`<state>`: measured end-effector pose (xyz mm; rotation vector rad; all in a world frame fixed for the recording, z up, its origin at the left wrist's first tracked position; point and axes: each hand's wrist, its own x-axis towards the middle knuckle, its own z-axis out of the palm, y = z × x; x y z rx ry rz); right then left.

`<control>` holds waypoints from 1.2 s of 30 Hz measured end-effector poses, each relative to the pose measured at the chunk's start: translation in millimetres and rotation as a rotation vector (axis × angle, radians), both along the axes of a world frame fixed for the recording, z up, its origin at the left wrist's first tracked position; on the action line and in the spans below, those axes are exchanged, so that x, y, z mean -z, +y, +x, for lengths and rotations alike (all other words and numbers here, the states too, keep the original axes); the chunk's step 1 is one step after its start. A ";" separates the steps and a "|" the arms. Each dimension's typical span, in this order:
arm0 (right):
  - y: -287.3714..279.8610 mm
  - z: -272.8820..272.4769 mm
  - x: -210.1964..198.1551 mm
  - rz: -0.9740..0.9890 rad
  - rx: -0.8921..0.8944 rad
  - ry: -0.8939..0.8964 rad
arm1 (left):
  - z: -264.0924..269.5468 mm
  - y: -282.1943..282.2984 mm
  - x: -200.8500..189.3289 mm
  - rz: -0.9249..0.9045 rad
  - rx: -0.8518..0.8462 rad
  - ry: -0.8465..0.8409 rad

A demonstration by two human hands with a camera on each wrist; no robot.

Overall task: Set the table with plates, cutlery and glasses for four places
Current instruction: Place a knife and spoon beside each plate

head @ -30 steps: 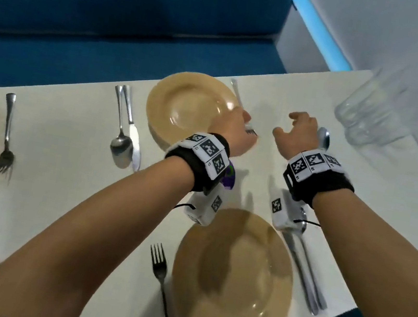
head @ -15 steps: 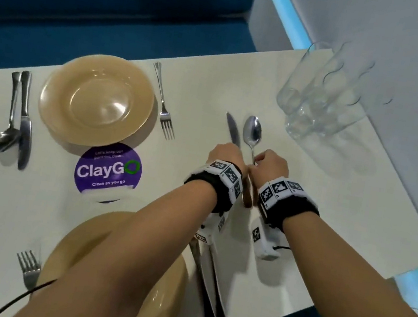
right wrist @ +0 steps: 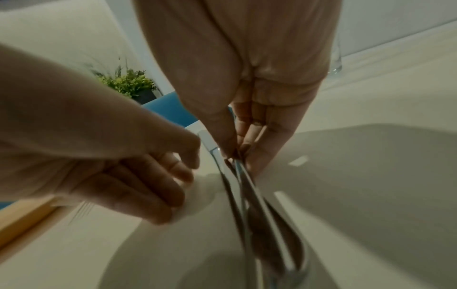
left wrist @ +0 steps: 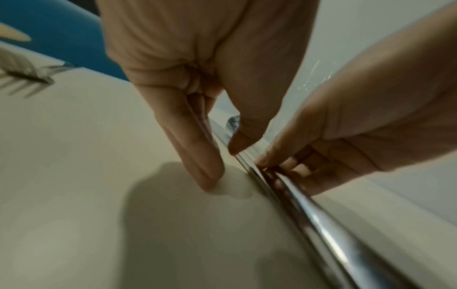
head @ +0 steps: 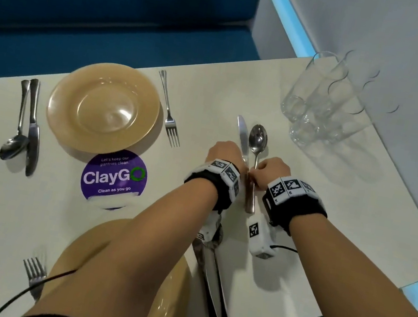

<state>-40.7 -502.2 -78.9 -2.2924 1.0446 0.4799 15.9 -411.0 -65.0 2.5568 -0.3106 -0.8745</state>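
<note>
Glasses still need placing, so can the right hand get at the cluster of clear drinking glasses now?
Probably yes: bare white table lies between the right hand and the clear drinking glasses, though it pinches the steel spoon.

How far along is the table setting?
Two places look laid: a far plate and a near plate, each with cutlery beside it. In hand: the left hand and right hand pinch a knife and spoon together, no plate beside them. Left: the glasses stand bunched in the corner.
</note>
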 end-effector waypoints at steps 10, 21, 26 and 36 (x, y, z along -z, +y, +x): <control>5.3 -7.8 6.3 0.190 0.148 -0.049 | -7.8 -13.0 -3.6 -0.084 0.026 0.039; 6.7 -3.6 -17.9 0.284 0.228 -0.188 | -5.0 -6.0 -15.6 -0.003 0.118 0.075; 37.5 19.9 -50.2 0.335 0.259 -0.313 | 20.1 39.0 -49.8 -0.163 -0.054 0.143; 216.1 72.0 -85.9 0.477 0.109 -0.439 | 51.8 228.0 -62.7 -0.435 -0.335 0.067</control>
